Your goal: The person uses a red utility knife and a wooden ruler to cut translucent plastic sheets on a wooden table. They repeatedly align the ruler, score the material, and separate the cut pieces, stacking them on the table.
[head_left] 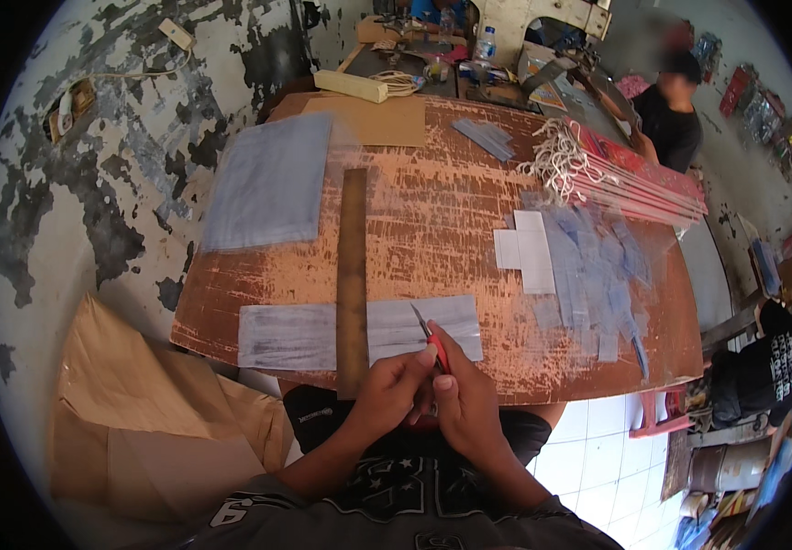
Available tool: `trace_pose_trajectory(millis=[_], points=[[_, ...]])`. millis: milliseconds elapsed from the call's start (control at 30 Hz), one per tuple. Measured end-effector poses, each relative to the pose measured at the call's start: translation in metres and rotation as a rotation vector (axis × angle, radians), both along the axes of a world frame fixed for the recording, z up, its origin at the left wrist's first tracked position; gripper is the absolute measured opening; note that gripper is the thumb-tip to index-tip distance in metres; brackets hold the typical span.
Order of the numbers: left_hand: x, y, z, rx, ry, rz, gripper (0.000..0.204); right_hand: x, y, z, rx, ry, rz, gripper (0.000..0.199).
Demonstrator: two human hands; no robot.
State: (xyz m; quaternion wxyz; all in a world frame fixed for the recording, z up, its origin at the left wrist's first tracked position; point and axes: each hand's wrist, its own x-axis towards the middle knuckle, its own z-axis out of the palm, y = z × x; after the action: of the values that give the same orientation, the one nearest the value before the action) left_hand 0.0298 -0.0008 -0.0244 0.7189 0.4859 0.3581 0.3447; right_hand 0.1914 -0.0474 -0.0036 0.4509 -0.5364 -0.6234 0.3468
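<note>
We lose part of the red-handled knife [440, 352] behind the left hand [394, 390] and right hand [465, 394], and cannot tell how the curled left fingers meet it. The brown bar [353, 266] covers a band of the grey strip [288, 337], so we cannot see whether that piece runs whole beneath. The clear strips [598, 270] overlap too closely for us to count. The sewing machine [513, 20] and a person in blue [434, 11] are cut off above. Blur hides the face of the co-worker in black [675, 124], and we find the wall packets [755, 115] too small to identify. Our dark shirt [322, 524] runs past the lower edge
</note>
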Motion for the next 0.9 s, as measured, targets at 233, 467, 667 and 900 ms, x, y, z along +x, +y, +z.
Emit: trace_pose_trajectory(millis=[233, 467, 667, 900], points=[[-0.001, 0.0, -0.005, 0.163, -0.049, 0.083, 0.033, 0.002, 0.0, -0.006, 0.137, -0.113, 0.004, 0.073], [-0.002, -0.003, 0.01, 0.698, 0.364, 0.216, 0.02, 0.004, -0.006, 0.001, -0.011, -0.062, 0.079, 0.082], [-0.005, -0.002, 0.011, 0.649, 0.336, 0.203, 0.022, 0.003, -0.004, 0.001, 0.034, -0.057, 0.084, 0.087], [-0.001, -0.006, -0.001, 0.248, 0.084, 0.128, 0.036, 0.001, -0.004, -0.004, 0.102, -0.119, 0.054, 0.09]])
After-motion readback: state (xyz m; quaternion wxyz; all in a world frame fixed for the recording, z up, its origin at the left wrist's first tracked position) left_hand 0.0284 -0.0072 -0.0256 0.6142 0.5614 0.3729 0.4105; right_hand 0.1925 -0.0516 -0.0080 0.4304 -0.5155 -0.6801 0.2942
